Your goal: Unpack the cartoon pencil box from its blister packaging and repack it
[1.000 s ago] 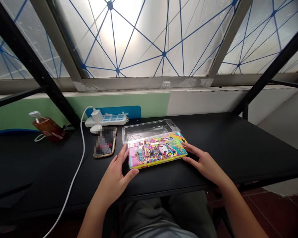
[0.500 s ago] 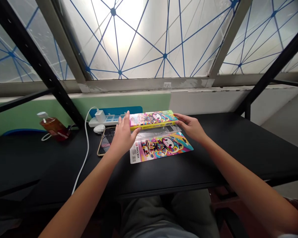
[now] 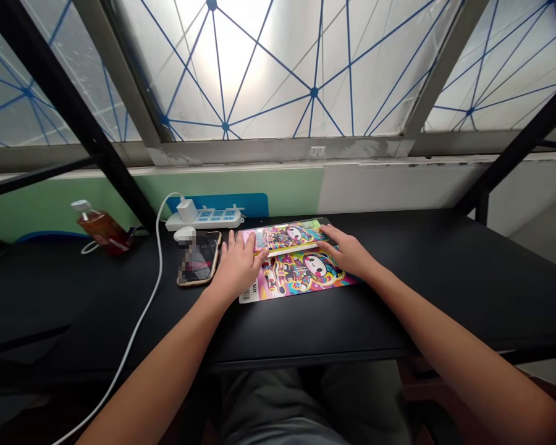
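A colourful pencil box (image 3: 293,235) with a cartoon figure on its lid lies low over the back part of a printed card (image 3: 301,272). The card shows a similar figure and bears the letters "BOX". My left hand (image 3: 238,259) grips the box's left end, thumb along the front edge and fingers over the top. At the right end, my right hand (image 3: 347,250) holds the box between thumb and fingers. The clear plastic under the box is now mostly hidden.
Left of my left hand lies a phone (image 3: 199,259), with a white rounded object (image 3: 184,233) behind it. A power strip (image 3: 206,218) with a plugged-in charger (image 3: 186,210) stands by the wall. A white cable (image 3: 141,321) runs forward. Farther left is a drink bottle (image 3: 102,228).
Both hands have lowered the pencil box and brought it slightly nearer, over the clear plastic. The view has shifted a little, and more of the phone shows.
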Tool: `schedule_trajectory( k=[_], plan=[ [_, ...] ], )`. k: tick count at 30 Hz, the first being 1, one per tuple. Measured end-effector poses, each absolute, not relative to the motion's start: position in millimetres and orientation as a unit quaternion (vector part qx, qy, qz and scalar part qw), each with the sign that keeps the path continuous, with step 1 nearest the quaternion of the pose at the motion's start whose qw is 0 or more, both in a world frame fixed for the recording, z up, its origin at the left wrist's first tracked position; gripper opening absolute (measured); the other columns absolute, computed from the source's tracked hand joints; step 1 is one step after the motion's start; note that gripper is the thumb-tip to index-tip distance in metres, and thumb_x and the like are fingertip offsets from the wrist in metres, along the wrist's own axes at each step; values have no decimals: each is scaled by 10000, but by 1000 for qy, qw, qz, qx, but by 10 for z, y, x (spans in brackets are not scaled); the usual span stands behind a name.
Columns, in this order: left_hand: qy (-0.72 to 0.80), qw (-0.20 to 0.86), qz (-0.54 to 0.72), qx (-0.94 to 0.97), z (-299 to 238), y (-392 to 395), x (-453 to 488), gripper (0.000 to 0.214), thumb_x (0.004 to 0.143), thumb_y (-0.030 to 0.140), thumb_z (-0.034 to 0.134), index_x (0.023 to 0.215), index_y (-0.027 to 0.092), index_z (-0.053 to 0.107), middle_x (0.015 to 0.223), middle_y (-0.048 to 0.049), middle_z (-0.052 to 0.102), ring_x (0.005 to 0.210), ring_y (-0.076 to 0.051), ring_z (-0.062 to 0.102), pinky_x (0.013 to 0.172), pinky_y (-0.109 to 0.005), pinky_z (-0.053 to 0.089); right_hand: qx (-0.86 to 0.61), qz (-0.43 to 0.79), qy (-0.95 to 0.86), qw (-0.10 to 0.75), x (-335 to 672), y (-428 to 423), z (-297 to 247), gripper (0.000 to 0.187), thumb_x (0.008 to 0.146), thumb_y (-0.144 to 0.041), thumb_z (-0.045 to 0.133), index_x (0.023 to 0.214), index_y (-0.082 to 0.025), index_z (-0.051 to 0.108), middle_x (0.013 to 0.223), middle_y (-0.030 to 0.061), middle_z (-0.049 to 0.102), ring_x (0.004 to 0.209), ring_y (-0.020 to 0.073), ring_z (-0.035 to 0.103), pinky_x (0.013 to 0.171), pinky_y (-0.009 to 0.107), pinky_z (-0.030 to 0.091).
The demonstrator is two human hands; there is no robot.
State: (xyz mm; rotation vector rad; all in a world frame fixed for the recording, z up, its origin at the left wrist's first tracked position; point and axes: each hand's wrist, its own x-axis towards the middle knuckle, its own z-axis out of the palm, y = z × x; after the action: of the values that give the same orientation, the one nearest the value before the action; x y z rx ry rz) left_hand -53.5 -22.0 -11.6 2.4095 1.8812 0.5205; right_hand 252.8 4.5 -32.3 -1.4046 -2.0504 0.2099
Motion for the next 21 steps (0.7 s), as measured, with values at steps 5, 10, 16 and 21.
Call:
schedule_trajectory(
  k=[5, 10, 16, 21],
  plan=[
    [593, -96, 121, 790, -88, -286, -387, 628, 1045, 526, 321, 1496, 115, 472, 1660, -228, 220, 1551, -397, 126, 1206, -601, 211, -520, 16, -788, 328, 2496, 64, -364, 425, 979, -486, 498, 1224, -202, 697, 1556, 188, 461, 1396, 368, 481, 1096, 583, 395],
    [551, -59, 120, 824, 9, -184, -241, 616, 1054, 530, 269, 1513, 159, 445, 1673, -174, 224, 1560, -350, 129, 1209, -537, 248, -469, -30, -814, 341, 2319, -98, -278, 370, 1027, -416, 417, 1039, -206, 721, 1361, 179, 634, 1267, 333, 574, 1045, 548, 414],
    [549, 12, 97, 830, 75, 129, -97, 721, 1029, 623, 222, 1569, 157, 327, 1637, -174, 324, 1524, -357, 262, 1153, -502, 352, -357, 1, -901, 245, 1986, -367, -229, 324, 1002, -448, 501, 962, -222, 730, 911, 85, 728, 917, 245, 666, 872, 395, 510],
    [533, 4, 86, 842, -39, 265, -174, 697, 1019, 624, 264, 1519, 167, 426, 1638, -169, 324, 1524, -354, 265, 1186, -544, 270, -360, 69, -913, 179, 1973, -386, -244, 574, 958, -577, 538, 1443, -270, 537, 1443, 117, 576, 1323, 305, 516, 1102, 473, 403]
  ],
)
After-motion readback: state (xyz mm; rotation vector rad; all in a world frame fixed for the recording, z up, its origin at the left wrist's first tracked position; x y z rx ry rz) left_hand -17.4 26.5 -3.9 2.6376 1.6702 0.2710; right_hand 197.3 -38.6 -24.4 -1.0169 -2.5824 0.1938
